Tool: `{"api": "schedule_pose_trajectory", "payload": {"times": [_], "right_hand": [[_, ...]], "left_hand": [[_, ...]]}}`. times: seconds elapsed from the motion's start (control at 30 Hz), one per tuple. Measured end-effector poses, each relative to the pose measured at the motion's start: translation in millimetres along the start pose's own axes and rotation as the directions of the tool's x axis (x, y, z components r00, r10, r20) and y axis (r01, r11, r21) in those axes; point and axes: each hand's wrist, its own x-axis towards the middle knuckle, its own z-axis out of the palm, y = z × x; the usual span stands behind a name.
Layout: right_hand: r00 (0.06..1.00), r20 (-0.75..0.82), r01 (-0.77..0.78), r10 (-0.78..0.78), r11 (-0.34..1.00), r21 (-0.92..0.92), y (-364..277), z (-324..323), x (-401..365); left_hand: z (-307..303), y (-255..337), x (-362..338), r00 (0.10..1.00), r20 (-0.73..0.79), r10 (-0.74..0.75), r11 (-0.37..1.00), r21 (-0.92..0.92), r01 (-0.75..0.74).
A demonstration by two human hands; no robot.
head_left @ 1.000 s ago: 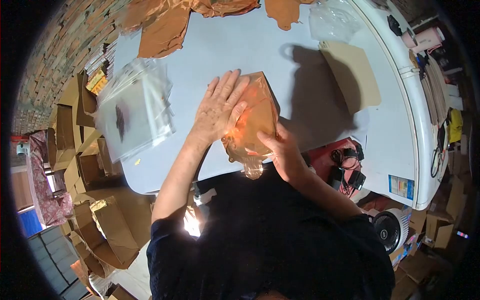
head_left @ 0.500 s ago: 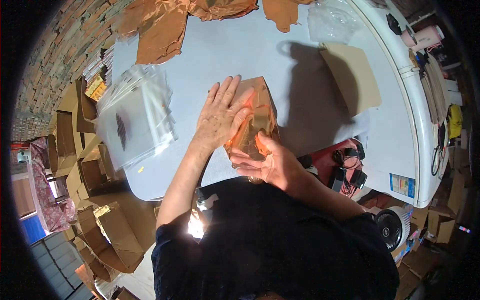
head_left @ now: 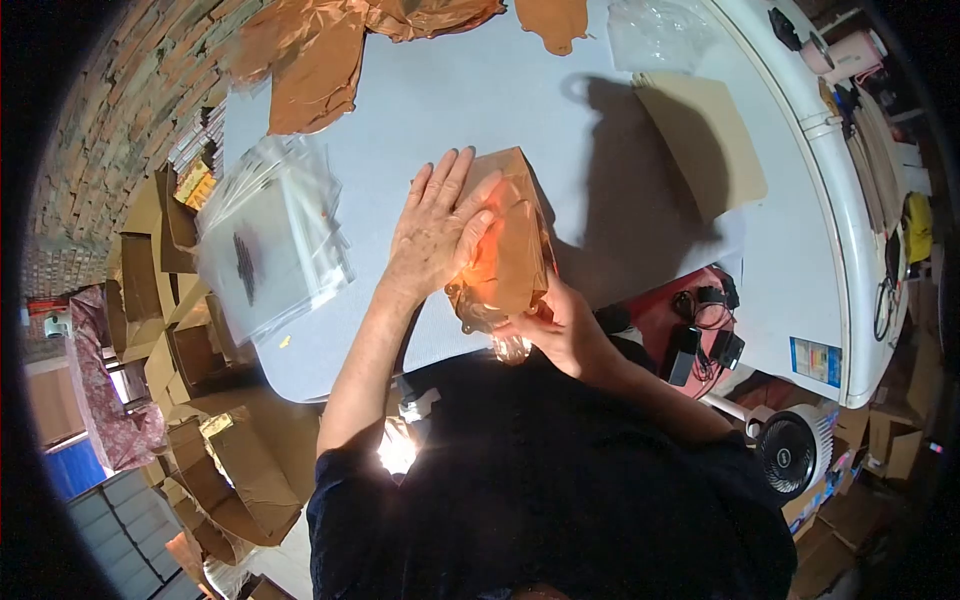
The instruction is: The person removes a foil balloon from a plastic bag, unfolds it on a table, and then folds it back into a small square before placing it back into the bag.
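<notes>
An orange-brown, shiny foil-like piece lies at the front edge of the pale table, partly under both hands. My left hand rests flat on its left side, fingers stretched out and pointing away from me. At its lower right edge, my right hand grips the piece between thumb and fingers, some of them hidden beneath it. A clear, crumpled end sticks out toward my body.
Clear plastic bags are stacked at left. Copper-coloured sheets lie at the far edge. A cardboard sheet and a clear bag are at right. Black cables and adapters sit on red material; a fan is lower right.
My right hand has moved from the top of the piece to its lower right edge. The piece's surface now looks flatter and is less covered. My left hand has stayed nearly in place.
</notes>
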Motion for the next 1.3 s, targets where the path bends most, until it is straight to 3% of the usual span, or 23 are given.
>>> {"api": "schedule_pose_trajectory", "payload": {"times": [0.1, 0.2, 0.37, 0.47, 0.57, 0.63, 0.7, 0.77, 0.87, 0.9, 1.0, 1.13, 1.17, 1.3], "right_hand": [[0.977, -0.171, 0.134, -0.126, 0.99, 0.041, 17, 10, -6], [0.929, -0.213, 0.213, -0.301, 0.909, -0.358, 14, 7, -11], [0.94, -0.2, 0.18, -0.275, 0.902, -0.392, 21, -9, -7], [0.927, -0.359, 0.045, -0.107, 0.983, -0.176, 14, -5, -7], [0.957, -0.29, -0.088, -0.016, 0.936, -0.341, -2, -12, -6], [0.962, -0.252, -0.012, -0.103, 0.909, -0.417, 6, -16, 0], [0.947, -0.209, 0.059, -0.245, 0.77, -0.635, 7, -14, 1], [0.903, -0.105, 0.09, -0.417, 0.423, -0.902, 0, -10, -2], [0.839, 0.06, 0.193, -0.541, 0.192, -0.962, -4, -10, 0], [0.879, 0.052, 0.164, -0.474, 0.198, -0.967, -4, -6, -2], [0.772, 0.108, 0.238, -0.626, 0.127, -0.963, 4, 3, 0], [0.731, 0.178, 0.283, -0.659, 0.055, -0.958, 18, 9, -1], [0.774, 0.149, 0.262, -0.616, 0.096, -0.96, 19, 13, -4], [0.782, 0.158, 0.253, -0.604, 0.075, -0.965, 23, 16, -5]], "left_hand": [[0, -1, 0, 1.0, -0.001, 0.01, 1.0, 0.022, -0.01], [1, -1, -1, 1.0, -0.019, 0.025, 0.999, 0.025, -0.024], [0, -1, 0, 1.0, -0.014, 0.022, 0.999, 0.03, -0.022], [2, -1, 0, 0.999, -0.021, 0.024, 0.999, 0.044, -0.023], [6, -2, -1, 1.0, -0.016, 0.005, 0.998, 0.063, -0.004], [5, -1, -1, 1.0, -0.016, 0.003, 0.998, 0.055, -0.002], [4, -1, 0, 1.0, -0.017, 0.002, 0.999, 0.051, -0.001], [3, -1, 0, 1.0, -0.018, 0.003, 0.999, 0.05, -0.002], [3, 0, 0, 1.0, -0.019, 0.008, 1.0, 0.02, -0.008], [3, 0, 0, 1.0, -0.017, 0.009, 1.0, 0.024, -0.008], [3, -2, 0, 1.0, -0.015, 0.009, 0.999, 0.037, -0.008], [4, -2, 0, 1.0, -0.012, 0.01, 0.999, 0.03, -0.01], [4, -2, 0, 1.0, -0.009, 0.009, 1.0, 0.026, -0.008], [4, -2, 0, 1.0, -0.007, 0.002, 1.0, 0.015, -0.002]]}}
